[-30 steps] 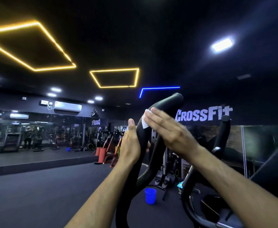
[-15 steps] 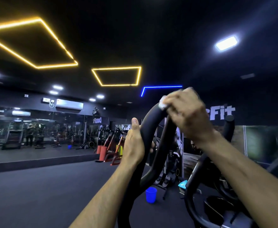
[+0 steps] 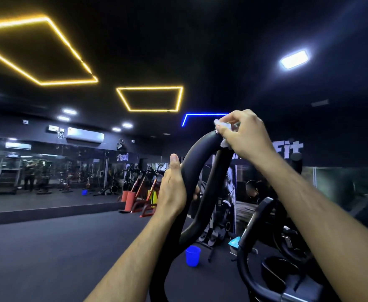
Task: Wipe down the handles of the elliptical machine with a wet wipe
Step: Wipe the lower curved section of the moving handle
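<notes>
Two bare hands work on one curved black foam-covered elliptical handle (image 3: 197, 153). The left hand (image 3: 173, 188) grips the handle partway up its curve, fingers wrapped round the far side and the thumb lying straight up along the near side. The right hand (image 3: 245, 132) sits at the top end of the same handle, fingers curled and pinching one crumpled white wet wipe (image 3: 222, 127) against the tip; bits of the wipe show above and below the fingers. A second black handle (image 3: 254, 216) rises to the right, untouched. On the dark gym floor (image 3: 48, 247) stands one blue plastic bucket (image 3: 192, 256), just beyond the gripped handle's lower stretch. Overhead glow two yellow rectangular light strips (image 3: 149, 99), one blue angled strip (image 3: 191, 116) and one white panel light (image 3: 294, 59).
</notes>
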Available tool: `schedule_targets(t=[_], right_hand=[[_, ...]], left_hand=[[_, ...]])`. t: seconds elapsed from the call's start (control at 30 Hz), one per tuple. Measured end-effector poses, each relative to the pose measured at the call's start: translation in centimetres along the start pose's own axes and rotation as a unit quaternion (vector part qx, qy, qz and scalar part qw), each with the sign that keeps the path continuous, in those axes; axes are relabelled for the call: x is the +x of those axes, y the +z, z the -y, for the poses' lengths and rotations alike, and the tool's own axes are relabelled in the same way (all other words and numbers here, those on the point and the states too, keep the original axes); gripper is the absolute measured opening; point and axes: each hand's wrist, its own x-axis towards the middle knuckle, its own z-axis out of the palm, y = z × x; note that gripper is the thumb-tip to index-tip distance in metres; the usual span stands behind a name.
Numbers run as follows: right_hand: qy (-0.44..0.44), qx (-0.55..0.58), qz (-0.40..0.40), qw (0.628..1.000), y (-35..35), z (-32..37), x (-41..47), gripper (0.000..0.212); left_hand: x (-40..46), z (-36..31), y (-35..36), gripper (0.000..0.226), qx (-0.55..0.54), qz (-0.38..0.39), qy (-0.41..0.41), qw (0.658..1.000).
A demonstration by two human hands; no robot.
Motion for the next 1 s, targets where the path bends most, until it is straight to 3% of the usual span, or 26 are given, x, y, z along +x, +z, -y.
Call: schedule_targets(t=[0.1,0.17,0.23,0.57,0.77,0.9,1.0], right_hand=[[-0.089,-0.062,0.014,0.994,-0.2,0.7,-0.7,0.007],[-0.212,-0.150,-0.032,0.965,-0.3,0.5,-1.4,0.010],[-0.280,-0.210,-0.048,0.935,-0.2,-0.1,-2.0,0.010],[-0.293,-0.095,0.005,0.951,1.4,1.1,-5.7,0.045],[-0.265,-0.088,-0.037,0.959,1.3,0.4,-3.6,0.013],[-0.360,-0.139,0.050,0.921,2.3,1.4,-5.7,0.014],[-0.368,-0.180,0.019,0.912,1.0,0.3,-4.0,0.014]], left_hand=[[-0.2,-0.2,-0.1,0.083,0.003,0.001,0.003,1.000],[-0.2,-0.1,0.0,0.083,0.010,-0.005,0.001,1.000],[0.0,0.0,0.0,0.085,0.006,-0.008,-0.001,1.000],[0.2,0.0,0.0,0.087,0.006,-0.003,0.005,1.000],[0.1,-0.1,-0.1,0.088,0.019,-0.005,0.008,1.000],[0.1,-0.1,-0.2,0.091,0.026,-0.006,0.006,1.000],[-0.2,-0.3,-0.2,0.087,0.024,-0.002,0.013,1.000]])
